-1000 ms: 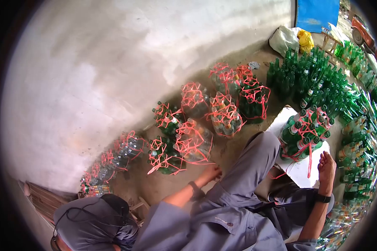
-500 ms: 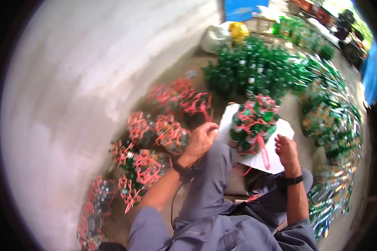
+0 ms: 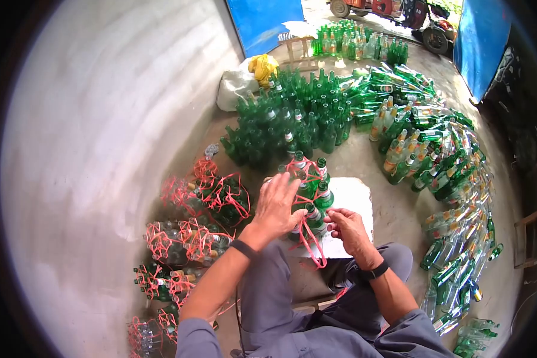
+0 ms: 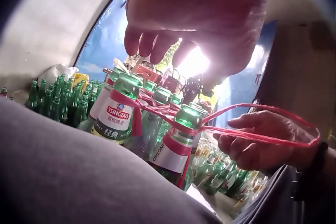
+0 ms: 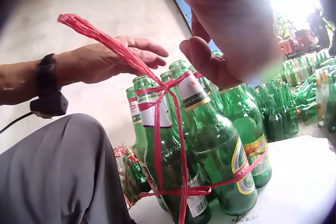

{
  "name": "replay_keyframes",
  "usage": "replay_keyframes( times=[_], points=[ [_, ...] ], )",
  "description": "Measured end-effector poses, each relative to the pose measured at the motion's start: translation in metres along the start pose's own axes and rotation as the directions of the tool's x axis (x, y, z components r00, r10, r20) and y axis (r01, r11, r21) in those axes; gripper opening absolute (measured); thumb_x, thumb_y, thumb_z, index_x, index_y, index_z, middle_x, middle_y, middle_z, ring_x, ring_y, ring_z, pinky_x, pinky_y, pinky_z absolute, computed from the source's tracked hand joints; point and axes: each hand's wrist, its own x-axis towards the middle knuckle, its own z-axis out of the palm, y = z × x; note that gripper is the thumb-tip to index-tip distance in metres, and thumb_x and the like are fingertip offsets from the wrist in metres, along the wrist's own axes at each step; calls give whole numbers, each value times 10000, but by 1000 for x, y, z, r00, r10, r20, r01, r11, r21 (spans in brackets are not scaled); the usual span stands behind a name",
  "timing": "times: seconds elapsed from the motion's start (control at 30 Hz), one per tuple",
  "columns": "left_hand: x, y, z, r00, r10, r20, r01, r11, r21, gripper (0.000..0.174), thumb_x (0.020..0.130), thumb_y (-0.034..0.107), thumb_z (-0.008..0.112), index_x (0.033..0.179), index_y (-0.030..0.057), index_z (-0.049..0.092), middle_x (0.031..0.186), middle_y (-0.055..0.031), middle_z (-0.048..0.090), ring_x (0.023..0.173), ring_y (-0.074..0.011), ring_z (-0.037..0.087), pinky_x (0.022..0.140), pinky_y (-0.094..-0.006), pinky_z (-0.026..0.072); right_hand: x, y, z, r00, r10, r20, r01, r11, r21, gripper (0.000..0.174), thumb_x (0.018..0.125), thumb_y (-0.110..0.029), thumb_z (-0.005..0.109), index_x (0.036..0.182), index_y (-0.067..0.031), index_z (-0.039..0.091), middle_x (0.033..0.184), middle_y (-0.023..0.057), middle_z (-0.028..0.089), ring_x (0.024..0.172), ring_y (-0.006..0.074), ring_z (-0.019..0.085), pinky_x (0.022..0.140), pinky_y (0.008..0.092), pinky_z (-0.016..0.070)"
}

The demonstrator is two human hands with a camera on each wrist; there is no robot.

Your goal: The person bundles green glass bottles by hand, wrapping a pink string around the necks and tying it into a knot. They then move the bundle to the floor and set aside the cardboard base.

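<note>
A bundle of green beer bottles (image 3: 324,197), bound with red plastic string (image 5: 184,145), stands upright on a white board (image 3: 357,206) before the person's knees. My left hand (image 3: 273,209) is over the near left side of the bundle, fingers extended and palm down, covering some bottle necks in the head view. A loop of the string (image 4: 294,116) sticks out from the necks toward the person. On the bundle's right is my right hand (image 3: 349,234), fingers loosely bent close to the necks, with nothing seen between them.
Several string-tied bottle bundles (image 3: 188,238) line the floor on the left, by the wall. Loose green bottles stand in a dense group (image 3: 298,113) ahead. Heaped bottles (image 3: 453,173) curve down the right side. A white sack (image 3: 235,89) leans near the blue door (image 3: 265,27).
The view has swung right. My left hand has risen from beside the left leg and come over the bottle bundle. My right hand has drawn in close to the bundle's right side.
</note>
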Motion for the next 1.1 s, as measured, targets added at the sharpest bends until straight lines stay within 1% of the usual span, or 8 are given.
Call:
replay_keyframes(
  times=[0.1,0.13,0.2,0.4,0.53,0.6,0.93,1.1],
  points=[
    [18,-5,5,967,-98,236,130,984,-124,900,765,488,767,1509,106,433,1539,-295,397,1420,-427,389,1165,-539,249,0,-2,-2,999,17,32,-16,1000,-21,249,983,-203,656,1136,-6,647,911,56,698,662,74,609,554,202,476],
    [21,-4,3,966,-101,237,132,984,-121,900,765,488,767,1509,106,433,1539,-295,397,1420,-427,389,1165,-539,249,0,-2,-2,999,20,39,-19,1000,-22,245,984,-202,656,1133,-8,647,911,56,699,658,74,608,552,203,473],
    [28,-2,-1,878,-82,472,124,990,-59,935,757,545,749,1526,128,417,1535,-316,386,1446,-425,361,1180,-577,207,2,-3,0,999,18,49,-17,1000,-24,240,985,-201,655,1130,-10,648,911,56,701,654,73,607,551,205,469],
    [24,-4,18,902,-49,429,69,997,-30,894,754,581,726,1483,126,482,1544,-352,328,1478,-458,280,1177,-629,157,5,2,3,998,26,60,-25,1000,-16,207,983,-179,659,1109,-14,653,902,55,709,632,66,599,532,200,459],
    [30,6,14,878,-96,468,85,995,45,838,765,474,755,1464,90,499,1568,-373,251,1513,-481,173,1169,-697,139,2,1,7,996,25,87,-21,999,-37,177,987,-170,657,1080,-20,666,874,39,713,628,53,594,528,195,456],
    [29,4,16,886,-111,450,70,992,108,834,747,545,733,1436,118,540,1568,-358,281,1520,-443,200,1157,-642,172,3,3,6,996,14,93,-11,999,-34,176,986,-173,660,1072,-20,671,869,34,714,632,49,593,530,194,456],
    [32,10,23,908,-150,391,95,983,157,865,703,618,776,1370,94,604,1612,-345,170,1504,-562,47,1103,-754,227,3,2,5,995,23,99,-19,999,-45,186,980,-184,667,1064,-18,671,861,29,705,633,57,586,539,204,451],
    [37,11,16,854,-184,486,69,967,245,864,694,674,759,1325,96,641,1609,-306,226,1500,-563,54,1133,-719,234,7,6,3,994,56,99,-55,998,-18,238,962,-185,635,1082,21,649,894,46,697,663,85,624,554,215,480]
  ],
)
